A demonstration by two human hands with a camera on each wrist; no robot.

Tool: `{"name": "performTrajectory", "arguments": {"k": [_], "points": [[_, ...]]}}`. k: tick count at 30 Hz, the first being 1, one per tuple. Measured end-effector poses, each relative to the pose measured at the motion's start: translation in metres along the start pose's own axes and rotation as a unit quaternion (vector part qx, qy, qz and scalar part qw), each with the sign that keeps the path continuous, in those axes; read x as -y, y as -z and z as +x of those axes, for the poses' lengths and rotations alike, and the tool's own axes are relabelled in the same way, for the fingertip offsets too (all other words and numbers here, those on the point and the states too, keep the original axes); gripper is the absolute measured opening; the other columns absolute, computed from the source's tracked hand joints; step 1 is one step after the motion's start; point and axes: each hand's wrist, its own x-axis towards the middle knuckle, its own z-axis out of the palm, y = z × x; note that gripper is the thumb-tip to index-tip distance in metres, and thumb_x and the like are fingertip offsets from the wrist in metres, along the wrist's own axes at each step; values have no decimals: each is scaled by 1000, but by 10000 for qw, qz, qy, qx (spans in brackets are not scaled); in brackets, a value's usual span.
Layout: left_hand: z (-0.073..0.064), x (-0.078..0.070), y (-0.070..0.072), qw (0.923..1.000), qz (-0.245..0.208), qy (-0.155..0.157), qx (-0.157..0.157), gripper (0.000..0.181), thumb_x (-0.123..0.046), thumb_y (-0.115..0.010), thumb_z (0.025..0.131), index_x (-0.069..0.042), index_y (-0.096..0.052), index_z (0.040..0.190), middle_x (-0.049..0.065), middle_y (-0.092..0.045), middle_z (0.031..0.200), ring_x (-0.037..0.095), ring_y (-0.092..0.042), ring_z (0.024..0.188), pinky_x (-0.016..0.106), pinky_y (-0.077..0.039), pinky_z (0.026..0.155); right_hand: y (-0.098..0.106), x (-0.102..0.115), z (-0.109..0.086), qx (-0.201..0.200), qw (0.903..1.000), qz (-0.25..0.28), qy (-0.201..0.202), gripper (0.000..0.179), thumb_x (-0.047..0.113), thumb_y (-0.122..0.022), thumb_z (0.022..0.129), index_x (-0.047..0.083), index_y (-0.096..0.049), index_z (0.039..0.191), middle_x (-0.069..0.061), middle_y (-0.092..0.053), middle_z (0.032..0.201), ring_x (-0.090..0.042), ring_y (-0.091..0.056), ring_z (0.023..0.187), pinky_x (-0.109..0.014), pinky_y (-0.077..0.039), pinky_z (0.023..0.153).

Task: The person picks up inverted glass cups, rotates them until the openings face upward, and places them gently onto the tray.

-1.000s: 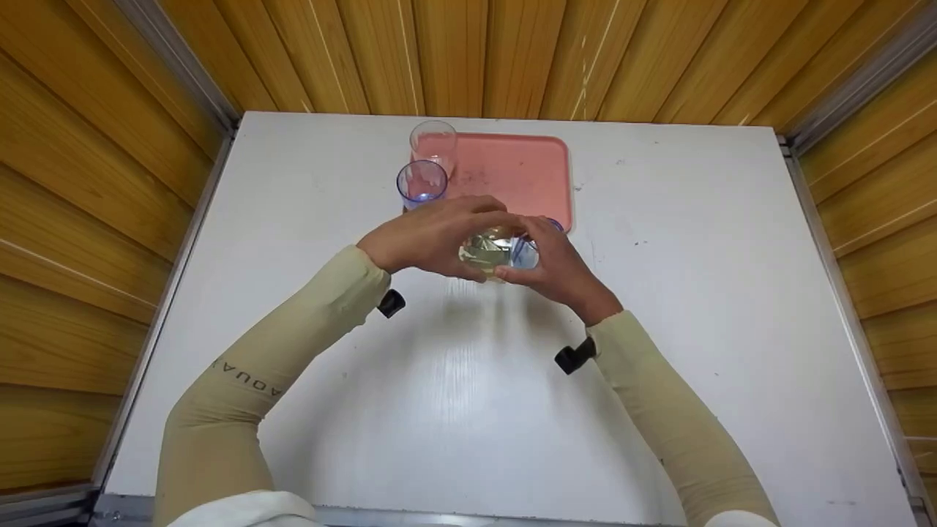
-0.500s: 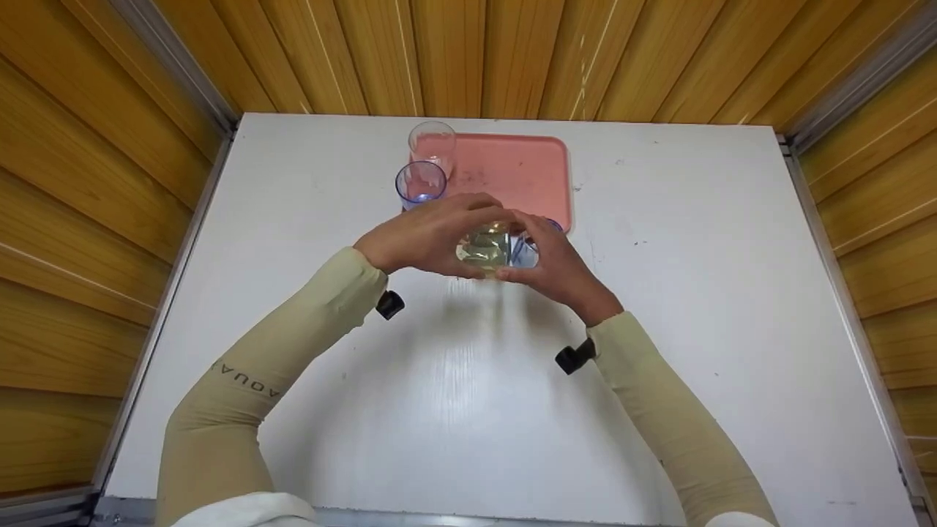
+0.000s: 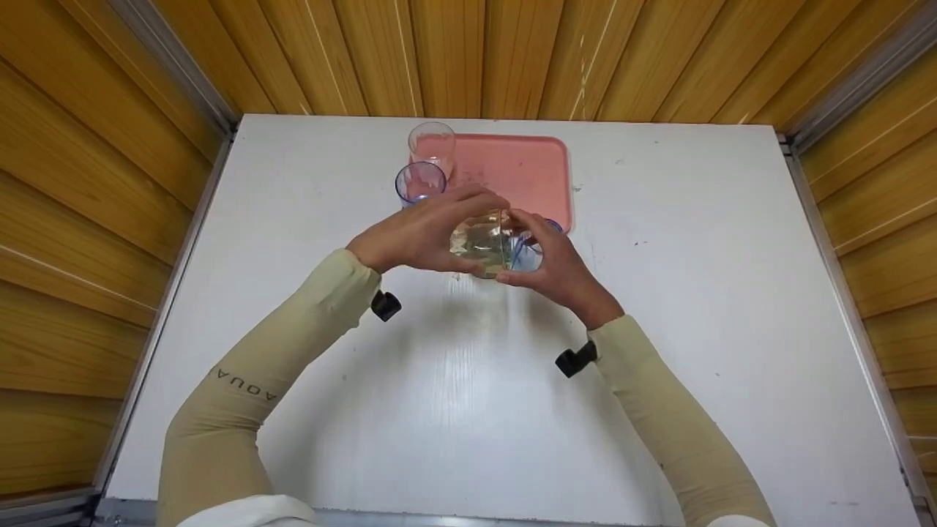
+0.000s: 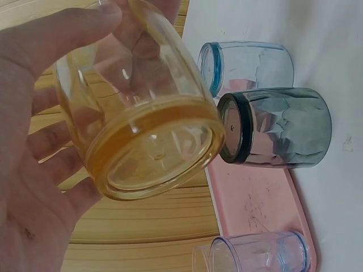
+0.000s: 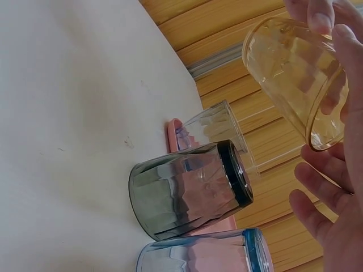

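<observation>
A clear amber cup (image 4: pixel 147 113) is held on its side above the table, its thick base toward the left. My left hand (image 3: pixel 421 234) grips it, thumb on the near side and fingers behind, as the left wrist view shows. The right hand (image 3: pixel 560 271) has thumb and forefinger at opposite sides of the cup's rim (image 5: pixel 317 113), its other fingers (image 5: pixel 312 218) spread apart from it. Beneath stand a dark grey cup (image 5: pixel 187 192) and a blue cup (image 4: pixel 255 65), both upside down. The left hand hides the grey cup in the head view.
A pink tray (image 3: pixel 520 168) lies at the back of the white table (image 3: pixel 688 256). A blue-rimmed cup (image 3: pixel 421 179) and a clear cup (image 3: pixel 432 143) stand upright at its left side. Wood-grain panels (image 3: pixel 527 58) enclose the table at the back and sides.
The amber cup has shifted slightly left with the left hand, showing more of its side. The hands are a little farther apart, while the right hand stays nearly in place.
</observation>
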Motion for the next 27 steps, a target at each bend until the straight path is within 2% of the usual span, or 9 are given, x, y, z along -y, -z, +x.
{"name": "performTrajectory", "arguments": {"k": [6, 10, 17, 19, 24, 27], "points": [[-2, 2, 0, 9994, -247, 30, -225, 78, -40, -82, 75, -26, -44, 142, -7, -43, 144, 17, -28, 144, 48, -39, 111, 0, 0, 0, -192, 9996, 124, 182, 89, 29, -85, 73, 17, -37, 148, -2, -53, 134, -18, -48, 123, -49, -45, 102], [-2, 4, -1, 9984, -411, -92, -377, 77, -36, -83, 74, -27, -44, 141, -8, -44, 141, 13, -33, 139, 43, -43, 108, 1, 0, 0, -236, 9994, 116, 244, 90, 27, -85, 73, 19, -36, 148, -2, -53, 132, -18, -49, 121, -48, -46, 101], [0, 5, -4, 9954, -694, -263, -613, 76, -39, -84, 72, -22, -49, 137, -6, -50, 136, 9, -43, 127, 40, -43, 106, 0, 0, 2, -331, 9983, 352, 336, 87, 23, -85, 73, 13, -39, 146, -4, -55, 132, -24, -52, 120, -43, -46, 99], [1, 5, -5, 9950, -725, -236, -643, 76, -40, -84, 71, -23, -49, 137, -5, -50, 136, 9, -44, 127, 40, -44, 107, 0, 0, 3, -334, 9980, 433, 328, 85, 24, -84, 74, 13, -40, 145, -4, -56, 132, -24, -52, 121, -43, -46, 99], [0, 6, -7, 9962, -658, 56, -567, 80, -43, -83, 71, -25, -47, 140, -10, -46, 141, 8, -36, 136, 44, -44, 108, 2, 1, 2, -300, 9977, 508, 324, 83, 26, -82, 76, 14, -38, 144, -3, -56, 135, -19, -52, 124, -44, -46, 101], [0, 6, -7, 9965, -652, 91, -522, 81, -42, -83, 72, -25, -45, 141, -11, -44, 143, 8, -34, 137, 43, -43, 109, 3, 2, 2, -331, 9980, 463, 280, 83, 27, -83, 76, 15, -38, 144, -2, -57, 135, -18, -52, 123, -44, -46, 101]]}}
